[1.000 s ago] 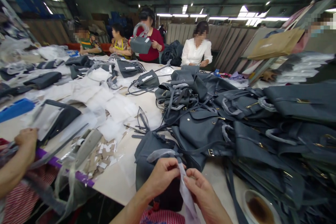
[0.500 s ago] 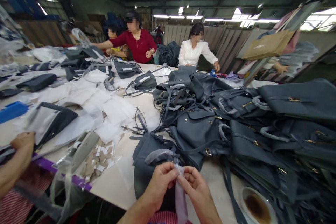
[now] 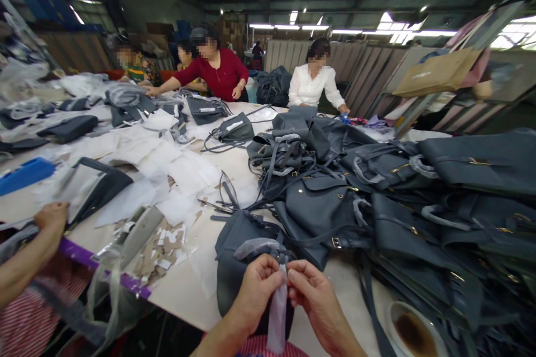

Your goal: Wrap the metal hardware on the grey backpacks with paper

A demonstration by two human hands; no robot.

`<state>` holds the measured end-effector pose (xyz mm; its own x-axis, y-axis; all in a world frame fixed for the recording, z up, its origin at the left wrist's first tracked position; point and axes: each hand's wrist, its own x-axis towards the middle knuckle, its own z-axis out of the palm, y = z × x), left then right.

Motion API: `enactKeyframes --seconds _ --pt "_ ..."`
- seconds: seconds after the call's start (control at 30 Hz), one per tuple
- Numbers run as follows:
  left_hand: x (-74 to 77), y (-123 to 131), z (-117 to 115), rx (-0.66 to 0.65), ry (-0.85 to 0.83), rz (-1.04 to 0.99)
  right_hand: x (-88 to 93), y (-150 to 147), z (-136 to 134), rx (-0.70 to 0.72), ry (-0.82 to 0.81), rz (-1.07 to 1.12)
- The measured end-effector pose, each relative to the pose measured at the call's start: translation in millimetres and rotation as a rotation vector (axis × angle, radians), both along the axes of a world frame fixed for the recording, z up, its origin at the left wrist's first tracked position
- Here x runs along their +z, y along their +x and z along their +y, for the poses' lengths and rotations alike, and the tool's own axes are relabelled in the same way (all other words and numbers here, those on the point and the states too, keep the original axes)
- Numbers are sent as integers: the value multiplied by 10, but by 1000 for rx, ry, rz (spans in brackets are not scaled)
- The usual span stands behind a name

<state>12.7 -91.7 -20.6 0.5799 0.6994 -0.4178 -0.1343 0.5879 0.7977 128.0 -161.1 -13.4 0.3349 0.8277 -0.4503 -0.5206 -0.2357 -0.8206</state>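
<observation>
My left hand [image 3: 256, 289] and my right hand [image 3: 315, 296] meet at the table's near edge, both pinched on a thin strip of pale wrapping paper [image 3: 277, 318] that hangs down between them. The strip leads up to the wrapped handle [image 3: 257, 246] of a dark blue-grey handbag [image 3: 237, 259] lying right in front of me. Both hands are closed on the strip, fingertips close together.
A big heap of the same dark handbags [image 3: 397, 195] fills the table's right half. White paper sheets [image 3: 167, 167] and cardboard scraps [image 3: 161, 245] lie on the left. A co-worker's hand [image 3: 50, 217] rests at the left edge. Other people stand at the far end. A bowl [image 3: 412, 332] sits near right.
My hands have drawn the paper strip lower and closer together at the bag's handle. The person in red has put down a bag and now leans over the far table.
</observation>
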Motion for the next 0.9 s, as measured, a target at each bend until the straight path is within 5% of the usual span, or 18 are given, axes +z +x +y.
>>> enactKeyframes --seconds 0.2,0.37,0.57,0.67,0.8,0.9 --pt "7 2 -37 -5 -3 -15 -2 -56 121 4 -12 -228" --pt "-41 10 -31 32 -141 -91 -5 -116 209 -159 20 -428" --pt "-43 119 78 106 -343 2 -116 140 126 -151 -27 -404" --pt "-23 141 113 161 -395 29 -176 666 -420 -351 -174 -489" --pt "-54 158 138 161 -456 50 -174 1622 -1673 -741 -609 -701" --pt "-106 183 156 162 -474 66 -163 2174 -2539 -857 -980 -804"
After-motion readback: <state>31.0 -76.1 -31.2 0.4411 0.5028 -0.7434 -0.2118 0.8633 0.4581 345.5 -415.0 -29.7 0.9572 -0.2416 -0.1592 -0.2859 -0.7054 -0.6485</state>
